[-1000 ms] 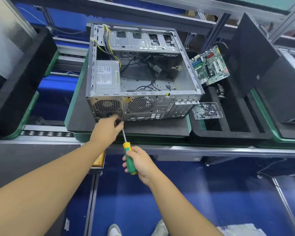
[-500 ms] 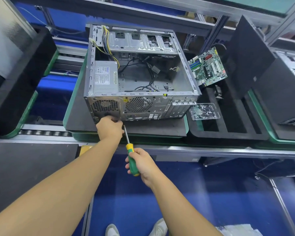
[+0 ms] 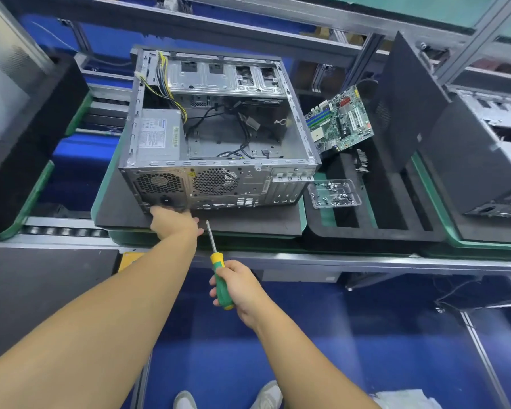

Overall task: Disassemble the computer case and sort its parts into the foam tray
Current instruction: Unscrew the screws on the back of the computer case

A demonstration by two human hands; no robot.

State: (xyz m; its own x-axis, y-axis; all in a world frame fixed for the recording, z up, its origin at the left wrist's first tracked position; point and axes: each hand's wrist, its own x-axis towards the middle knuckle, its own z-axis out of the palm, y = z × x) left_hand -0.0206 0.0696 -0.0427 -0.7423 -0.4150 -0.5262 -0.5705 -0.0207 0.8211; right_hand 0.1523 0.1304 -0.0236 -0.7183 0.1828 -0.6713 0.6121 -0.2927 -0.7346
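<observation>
On the dark grey padded surface before us lies the open grey metal computer case, rear panel toward us. Of our hands, the left hand touches its lower rear edge; we cannot tell what its hidden fingers hold. The right hand grips a green-and-yellow-handled screwdriver, tip up beside the left. Just right sits the black foam tray, a green motherboard leaning in it.

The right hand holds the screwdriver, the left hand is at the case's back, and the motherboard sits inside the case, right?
No. The head view shows the motherboard out of the case, propped at the foam tray to its right. The rest holds: the right hand holds the screwdriver, the left hand is at the case's back.
</observation>
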